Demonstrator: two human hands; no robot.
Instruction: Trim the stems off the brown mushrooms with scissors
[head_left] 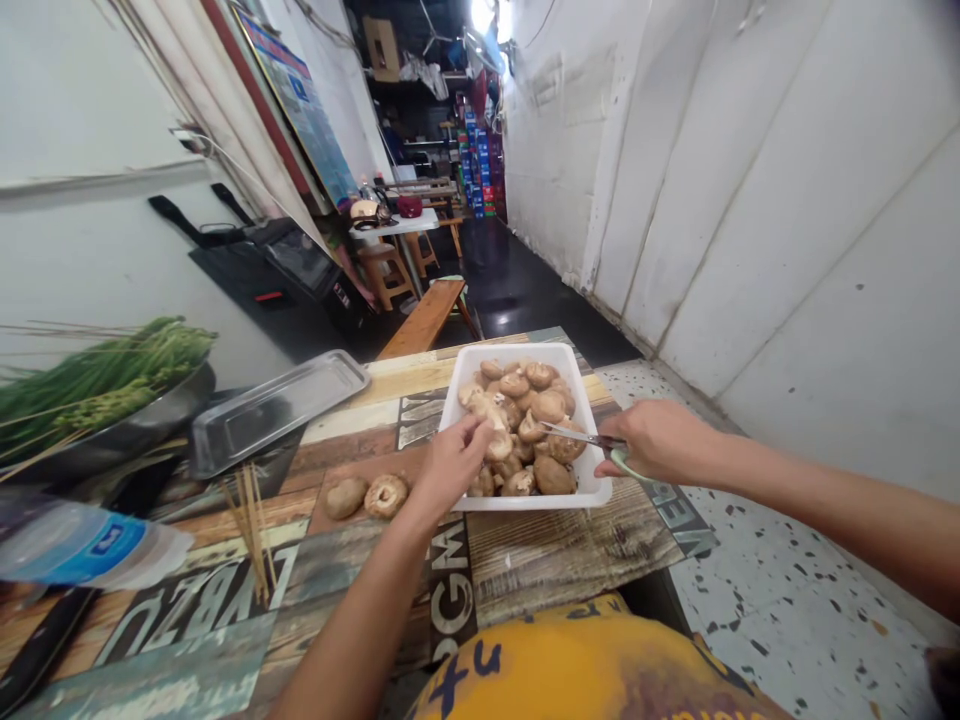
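Observation:
A white square tray (457, 385) full of brown mushrooms (534, 392) stands on the table's right end. My left hand (450, 460) reaches over the tray's near left edge, its fingers pinched on a mushroom in the pile. My right hand (656, 440) is closed round the pale green handle of a pair of scissors (581, 436), whose blades point left over the mushrooms. Two loose mushrooms (367, 495) lie on the table left of the tray.
An empty steel tray (274, 410) lies at the left. A metal bowl of green stalks (97, 385) sits behind it. Wooden skewers (251, 530) and a plastic bottle (90, 548) lie near the front left. A bench (424, 318) extends beyond the table.

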